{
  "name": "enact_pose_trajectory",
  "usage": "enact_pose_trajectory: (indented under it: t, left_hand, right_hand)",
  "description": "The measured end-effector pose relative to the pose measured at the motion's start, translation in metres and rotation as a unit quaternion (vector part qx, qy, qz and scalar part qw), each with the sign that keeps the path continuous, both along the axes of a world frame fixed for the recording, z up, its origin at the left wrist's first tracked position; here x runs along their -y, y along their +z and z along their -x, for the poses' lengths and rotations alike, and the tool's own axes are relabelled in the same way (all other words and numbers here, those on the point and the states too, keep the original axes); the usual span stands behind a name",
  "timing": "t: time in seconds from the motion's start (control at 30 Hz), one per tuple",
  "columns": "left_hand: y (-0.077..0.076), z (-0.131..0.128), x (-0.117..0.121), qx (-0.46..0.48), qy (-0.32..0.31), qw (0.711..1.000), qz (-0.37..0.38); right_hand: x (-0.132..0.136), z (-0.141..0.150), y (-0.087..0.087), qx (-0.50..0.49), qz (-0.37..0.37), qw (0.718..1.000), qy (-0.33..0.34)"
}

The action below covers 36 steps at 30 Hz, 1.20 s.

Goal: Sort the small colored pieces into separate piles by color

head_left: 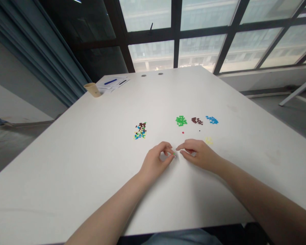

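Observation:
My left hand (158,157) pinches a tiny green square piece (173,153) between thumb and fingertips, low over the white table. Just to its right, my right hand (200,153) has its thumb and forefinger apart with nothing visible between them. Beyond the hands lie a green pile (181,120), a dark brown pile (197,121) and a blue pile (212,119) of small flat squares. A loose yellow group (209,140) is close to my right hand. Left of these sits a mixed-colour pile (140,131). A lone red square (183,132) and a dark speck (199,130) lie between.
A tan paper cup (92,90) stands near the table's far left edge, beside papers (112,84) with a blue pen (110,81) on them. Two round grommets (160,74) are set in the far side of the white table (91,153). Windows and a curtain are behind.

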State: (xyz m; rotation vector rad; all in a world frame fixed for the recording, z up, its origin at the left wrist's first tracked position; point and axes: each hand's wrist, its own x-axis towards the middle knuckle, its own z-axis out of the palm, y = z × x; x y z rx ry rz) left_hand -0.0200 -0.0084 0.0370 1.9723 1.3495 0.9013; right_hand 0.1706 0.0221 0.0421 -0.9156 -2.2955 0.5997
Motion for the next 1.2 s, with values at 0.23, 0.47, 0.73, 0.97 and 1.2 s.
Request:
enact_pose_trajectory:
  t: [0.23, 0.47, 0.73, 0.97, 1.2]
  left_hand:
    - [0.000, 0.000, -0.001, -0.004, -0.006, 1.000, -0.005]
    - [-0.003, -0.001, -0.001, 0.012, -0.023, 1.000, 0.011]
    - [-0.002, -0.001, -0.001, 0.013, -0.027, 0.999, 0.019]
    - [-0.002, -0.002, 0.000, 0.011, -0.038, 0.998, 0.044]
    - [-0.004, 0.003, -0.006, -0.007, 0.012, 0.999, 0.033]
  right_hand:
    - [-0.001, 0.001, -0.001, 0.003, -0.001, 1.000, 0.008]
    - [0.002, 0.003, 0.000, 0.013, 0.009, 0.999, 0.029]
    - [0.001, 0.003, -0.002, 0.024, 0.009, 0.999, 0.037]
    - [0.000, 0.005, -0.007, 0.039, 0.006, 0.997, 0.064]
    - [-0.023, -0.006, -0.003, 0.087, -0.016, 0.995, -0.049]
